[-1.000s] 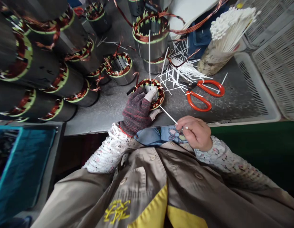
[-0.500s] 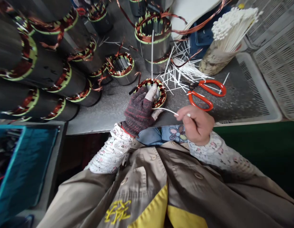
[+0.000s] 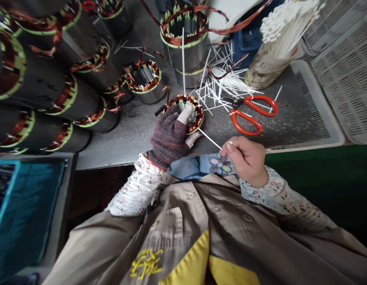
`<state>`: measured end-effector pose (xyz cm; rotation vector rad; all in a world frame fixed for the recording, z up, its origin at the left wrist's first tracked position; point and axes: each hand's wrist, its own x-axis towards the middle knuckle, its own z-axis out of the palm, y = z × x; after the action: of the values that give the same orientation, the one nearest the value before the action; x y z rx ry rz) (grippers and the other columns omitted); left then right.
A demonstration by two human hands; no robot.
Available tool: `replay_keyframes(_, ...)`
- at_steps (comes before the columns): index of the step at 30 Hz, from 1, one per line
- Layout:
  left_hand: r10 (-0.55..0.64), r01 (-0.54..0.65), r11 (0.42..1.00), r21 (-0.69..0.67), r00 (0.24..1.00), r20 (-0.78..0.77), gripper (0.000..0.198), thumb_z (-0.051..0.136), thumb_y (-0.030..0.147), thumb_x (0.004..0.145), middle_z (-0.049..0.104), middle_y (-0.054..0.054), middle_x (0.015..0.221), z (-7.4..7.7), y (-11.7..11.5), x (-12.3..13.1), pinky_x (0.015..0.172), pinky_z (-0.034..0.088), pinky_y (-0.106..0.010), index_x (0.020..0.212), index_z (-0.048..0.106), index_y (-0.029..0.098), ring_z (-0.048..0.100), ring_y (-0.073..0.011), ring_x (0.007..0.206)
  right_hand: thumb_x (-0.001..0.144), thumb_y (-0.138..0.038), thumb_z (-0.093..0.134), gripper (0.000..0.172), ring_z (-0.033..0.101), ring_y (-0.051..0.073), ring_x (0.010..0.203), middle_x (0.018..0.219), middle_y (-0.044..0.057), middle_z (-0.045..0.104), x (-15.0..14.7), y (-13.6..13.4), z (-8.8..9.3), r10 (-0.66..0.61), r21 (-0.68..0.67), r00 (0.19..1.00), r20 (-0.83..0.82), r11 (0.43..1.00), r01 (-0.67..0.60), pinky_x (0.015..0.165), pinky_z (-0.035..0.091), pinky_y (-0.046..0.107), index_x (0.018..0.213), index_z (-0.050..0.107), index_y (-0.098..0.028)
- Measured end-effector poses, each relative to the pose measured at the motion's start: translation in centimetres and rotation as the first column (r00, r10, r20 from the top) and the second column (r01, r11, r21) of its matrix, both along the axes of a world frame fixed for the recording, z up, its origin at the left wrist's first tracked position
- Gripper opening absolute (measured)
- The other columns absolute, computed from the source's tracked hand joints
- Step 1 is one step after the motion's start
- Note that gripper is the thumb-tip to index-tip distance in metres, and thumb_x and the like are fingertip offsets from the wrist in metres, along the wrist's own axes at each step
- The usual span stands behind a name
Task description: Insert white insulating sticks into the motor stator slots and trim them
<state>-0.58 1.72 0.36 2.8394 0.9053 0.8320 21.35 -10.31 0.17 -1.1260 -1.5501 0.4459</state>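
Observation:
My left hand (image 3: 170, 136), in a dark knitted glove with bare-cut, taped-looking fingers, is wrapped over the near left side of a small stator (image 3: 198, 113) with copper windings and a yellow-green rim. Its fingers reach into the bore. From the stator's near right edge a white cable tie (image 3: 210, 138) runs taut to my bare right hand (image 3: 245, 158), which pinches its end between thumb and fingers. Another white tie (image 3: 183, 63) stands up from the stator's far side. Red-handled scissors (image 3: 245, 128) lie to the right on the bench.
Cut white tie pieces (image 3: 220, 85) lie scattered behind the scissors. A container (image 3: 257, 73) holds a bundle of ties. Larger stators (image 3: 91, 113) are stacked at left, others stand behind. White crates (image 3: 343, 91) are at right, a teal crate (image 3: 45, 198) at lower left.
The tie in my right hand has gone from curved to straight, and the hand sits slightly lower. My left hand still holds the stator. The whole view has shifted a little.

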Motion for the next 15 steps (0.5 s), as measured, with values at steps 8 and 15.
replay_keyframes(8, 0.013, -0.012, 0.995, 0.103, 1.000, -0.006, 0.068, 0.055, 0.053, 0.105, 0.069, -0.016, 0.135, 0.1, -0.1, 0.1, 0.118, 0.049, -0.052, 0.159, 0.035, 0.016, 0.066, -0.0309, 0.131, 0.104, -0.026, 0.055, 0.027, 0.066, 0.015, 0.060, 0.066, -0.002, 0.066, -2.0, 2.4, -0.6, -0.031, 0.045, 0.993, -0.112, 0.998, 0.036, 0.056, 0.050, 0.032, 0.077, 0.057, -0.024)
replay_keyframes(15, 0.024, -0.024, 1.000, 0.017, 1.000, 0.007, 0.075, 0.056, 0.059, 0.103, 0.065, -0.019, 0.142, -0.2, -0.2, -0.1, 0.119, 0.047, -0.057, 0.160, 0.035, 0.016, 0.058, -0.0357, 0.139, 0.102, -0.048, 0.062, 0.027, 0.075, 0.021, 0.085, 0.090, 0.005, 0.077, -0.6, 1.1, -0.4, 0.168, 0.009, 0.947, -0.272, 0.985, -0.173, 0.075, 0.062, 0.036, 0.096, 0.073, -0.024)
